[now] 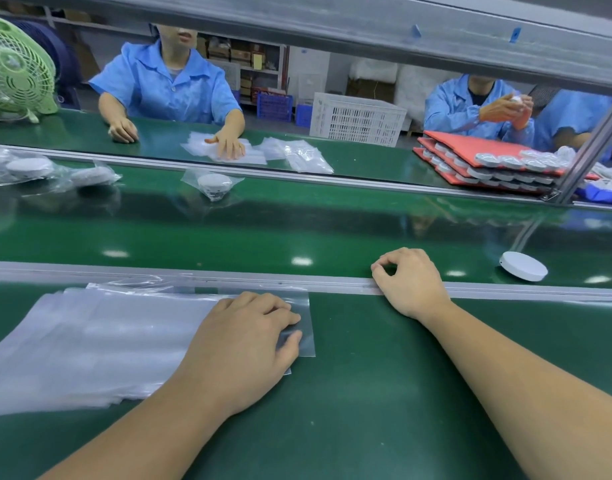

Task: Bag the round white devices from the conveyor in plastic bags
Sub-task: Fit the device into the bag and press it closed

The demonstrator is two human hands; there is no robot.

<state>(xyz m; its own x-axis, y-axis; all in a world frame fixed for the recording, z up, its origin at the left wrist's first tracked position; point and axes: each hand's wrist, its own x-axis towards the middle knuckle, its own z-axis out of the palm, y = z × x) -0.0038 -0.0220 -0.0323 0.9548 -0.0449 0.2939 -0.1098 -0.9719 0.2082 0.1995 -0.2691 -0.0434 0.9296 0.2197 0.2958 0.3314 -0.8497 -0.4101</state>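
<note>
A bare round white device (523, 270) lies on the glossy green conveyor belt (297, 230), to the right of my right hand (410, 282). That hand rests on the metal rail (193, 277) with its fingers loosely curled and nothing in them. A stack of clear plastic bags (100, 341) lies flat on the near green worktop. My left hand (242, 344) lies on the stack's right end and pinches the top bag's edge between thumb and fingers. Three bagged devices sit farther along the belt, one in the middle (212, 183) and two at the far left (29, 167).
Across the belt, a person in a blue coat presses a hand (228, 145) on loose bags, and another handles a device. Red trays (488, 161) stacked with devices sit far right. A green fan (17, 71), a white crate (358, 119) and an overhead beam (366, 26) frame the scene.
</note>
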